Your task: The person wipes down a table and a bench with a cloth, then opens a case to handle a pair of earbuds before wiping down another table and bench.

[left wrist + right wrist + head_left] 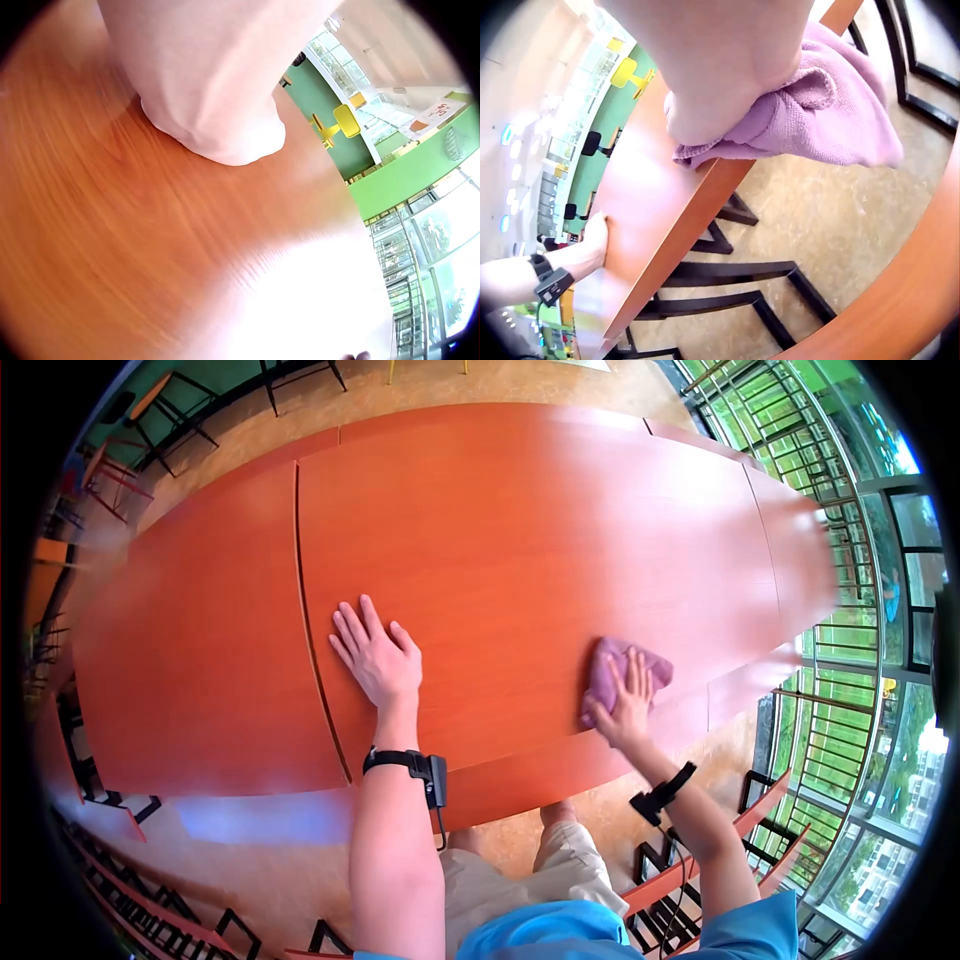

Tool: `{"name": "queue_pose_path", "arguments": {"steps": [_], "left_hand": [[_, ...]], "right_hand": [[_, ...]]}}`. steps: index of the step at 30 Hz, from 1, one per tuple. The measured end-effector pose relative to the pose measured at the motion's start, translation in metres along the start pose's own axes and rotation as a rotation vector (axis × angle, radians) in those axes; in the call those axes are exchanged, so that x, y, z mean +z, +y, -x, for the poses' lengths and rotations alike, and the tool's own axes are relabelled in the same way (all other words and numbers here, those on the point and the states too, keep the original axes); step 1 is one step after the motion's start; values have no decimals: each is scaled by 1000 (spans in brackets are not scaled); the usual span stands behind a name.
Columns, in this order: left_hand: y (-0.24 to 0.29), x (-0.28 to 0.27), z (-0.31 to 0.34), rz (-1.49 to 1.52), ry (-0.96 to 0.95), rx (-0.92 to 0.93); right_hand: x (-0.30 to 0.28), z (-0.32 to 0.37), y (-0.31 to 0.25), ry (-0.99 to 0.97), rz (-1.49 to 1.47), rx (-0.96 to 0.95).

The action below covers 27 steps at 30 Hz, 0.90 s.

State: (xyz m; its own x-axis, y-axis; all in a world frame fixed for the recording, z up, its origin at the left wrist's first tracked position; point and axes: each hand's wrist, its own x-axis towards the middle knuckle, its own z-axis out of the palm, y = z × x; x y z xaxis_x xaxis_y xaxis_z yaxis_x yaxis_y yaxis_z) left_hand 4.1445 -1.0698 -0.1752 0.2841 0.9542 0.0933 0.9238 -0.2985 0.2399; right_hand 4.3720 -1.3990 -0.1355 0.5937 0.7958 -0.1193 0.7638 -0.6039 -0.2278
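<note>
My left hand [382,658] lies palm down on the reddish-brown wooden table [460,550], its fingers spread near the seam between two boards. In the left wrist view the heel of the same hand [217,112] rests on the wood grain. A purple cloth [604,678] sits bunched near the table's front edge. Over it lies my right hand [628,705], fingers extended and pressing on the fabric. From the right wrist, the cloth [832,120] shows folds and a stitched hem, part of it overhanging the table edge. The fingertips are hidden in that view.
Benches with black metal legs [735,300] stand along the near side. Railings and windows [840,700] line the right. Stools [160,410] stand beyond the far left. Bright glare covers the table's right part.
</note>
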Motion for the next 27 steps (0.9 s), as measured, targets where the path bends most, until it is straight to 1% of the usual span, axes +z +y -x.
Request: {"name": "queue_pose_path", "arguments": {"steps": [4, 6, 8, 11, 16, 19, 22, 23, 24, 25, 27], "left_hand": [[0, -1, 0, 3, 1, 3], [2, -4, 0, -2, -9, 0], [3, -6, -1, 9, -18, -2], [4, -7, -1, 12, -32, 8], [2, -6, 1, 25, -49, 15], [1, -7, -1, 31, -78, 6], [2, -9, -2, 19, -102, 5], [1, -9, -3, 5, -114, 11], [1, -8, -4, 0, -117, 5], [2, -7, -4, -2, -124, 2], [0, -7, -3, -2, -136, 5]], "right_hand": [[10, -1, -83, -73, -40, -142], [15, -16, -112, -83, -43, -190], [18, -47, -132, -86, -63, -227], [23, -117, -159, -11, -101, -251], [40, -269, -196, 201, -111, -273], [49, -356, -215, 270, -118, -276], [50, -426, -223, 294, -56, -283], [50, -446, -221, 286, -53, -311], [47, -462, -215, 283, -47, -331], [40, -474, -201, 276, -22, -400], [24, -484, -162, 230, 88, -367]]}}
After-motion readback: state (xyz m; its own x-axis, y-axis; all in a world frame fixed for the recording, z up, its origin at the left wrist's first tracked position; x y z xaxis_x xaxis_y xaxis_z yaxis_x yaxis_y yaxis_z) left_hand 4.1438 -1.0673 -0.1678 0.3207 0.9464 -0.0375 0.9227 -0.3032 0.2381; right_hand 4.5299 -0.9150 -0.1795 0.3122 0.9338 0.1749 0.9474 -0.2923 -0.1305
